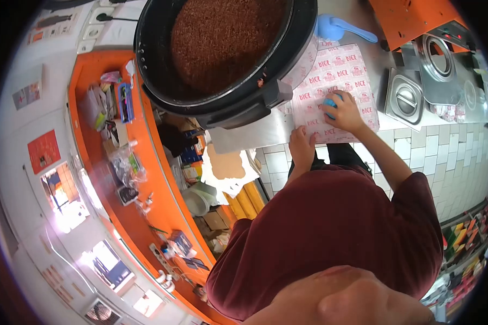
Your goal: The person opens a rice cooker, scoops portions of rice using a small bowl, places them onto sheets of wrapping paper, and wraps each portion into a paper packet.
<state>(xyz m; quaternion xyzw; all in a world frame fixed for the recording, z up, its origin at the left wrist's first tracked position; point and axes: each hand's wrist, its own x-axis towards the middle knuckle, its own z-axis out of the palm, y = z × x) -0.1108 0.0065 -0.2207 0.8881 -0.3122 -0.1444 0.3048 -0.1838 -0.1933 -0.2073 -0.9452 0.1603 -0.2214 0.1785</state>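
Note:
My right hand (346, 112) is closed around a small blue rounded object (329, 106), held low over printed paper (366, 81). The fingers cover most of this object, so its exact kind does not show. The paper is white with red lettering and lies on the metal counter. At its near edge rests my left hand (302, 145), fingers loosely stretched and touching the paper. A light blue scoop (331, 27) with a long handle lies beyond the paper's far edge. To the left, a big black pot (228, 105) holds a reddish-brown grainy food (222, 43).
A lidded steel container (405, 100) stands right of the paper, near a metal device with a round opening (437, 57). An orange machine (417, 21) is at the back right. Along the left runs an orange shelf unit (171, 189) with assorted items. White floor tiles (417, 151) show below the counter.

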